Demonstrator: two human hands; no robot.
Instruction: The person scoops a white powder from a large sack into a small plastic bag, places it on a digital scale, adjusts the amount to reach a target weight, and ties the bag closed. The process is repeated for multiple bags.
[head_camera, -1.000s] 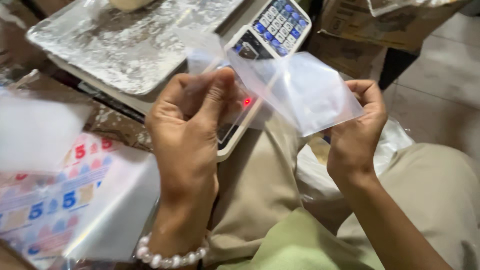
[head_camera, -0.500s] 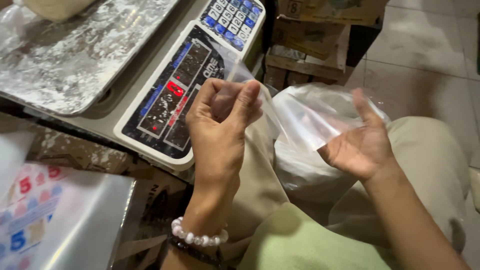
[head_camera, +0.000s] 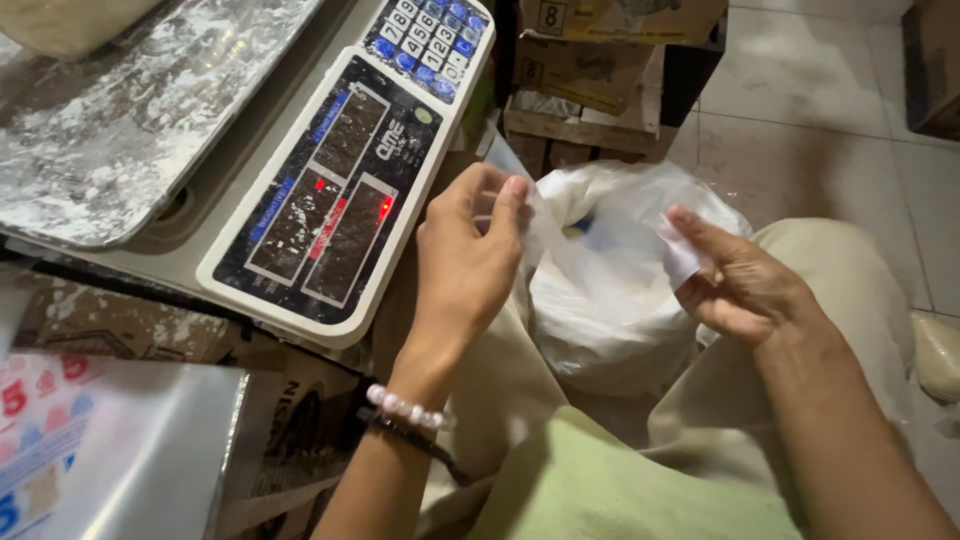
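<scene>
Left hand (head_camera: 468, 262) pinches edge of clear plastic bag (head_camera: 610, 275) between thumb and fingertips. Right hand (head_camera: 745, 285) half open, thumb and forefinger nipping bag's opposite edge. Bag stretched above lap, beside digital scale (head_camera: 345, 170). Half second ago right hand spread wide; now closed on bag.

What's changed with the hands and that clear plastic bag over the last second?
Both hands came down from in front of the scale toward the lap and spread apart, pulling the small clear bag open over the larger white bag. The left hand and right hand still pinch its edges. The scale stayed put.
</scene>
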